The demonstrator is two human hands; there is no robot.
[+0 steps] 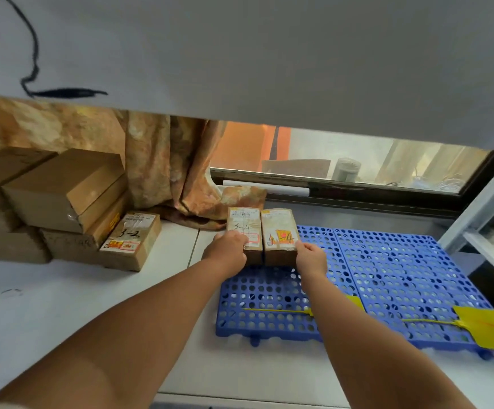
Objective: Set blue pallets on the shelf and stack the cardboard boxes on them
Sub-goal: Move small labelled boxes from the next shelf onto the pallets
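Observation:
Two blue perforated pallets, a left one (266, 302) and a right one (402, 278), lie side by side on the white shelf (62, 305). Two small cardboard boxes stand together at the left pallet's far left corner. My left hand (229, 246) grips the left box (247, 224), marked 3-2, at its near left corner. My right hand (310, 256) holds the right box (278, 228), marked with a yellow and red label, at its near right corner. Both boxes rest on the pallet and touch each other.
A pile of several cardboard boxes (62, 199) sits at the shelf's left, with another small labelled box (132, 242) at its foot. Yellow tags (488, 326) on zip ties lie on the pallets. A curtain (163, 172) and a window (358, 172) are behind. The upper shelf board (269, 54) hangs overhead.

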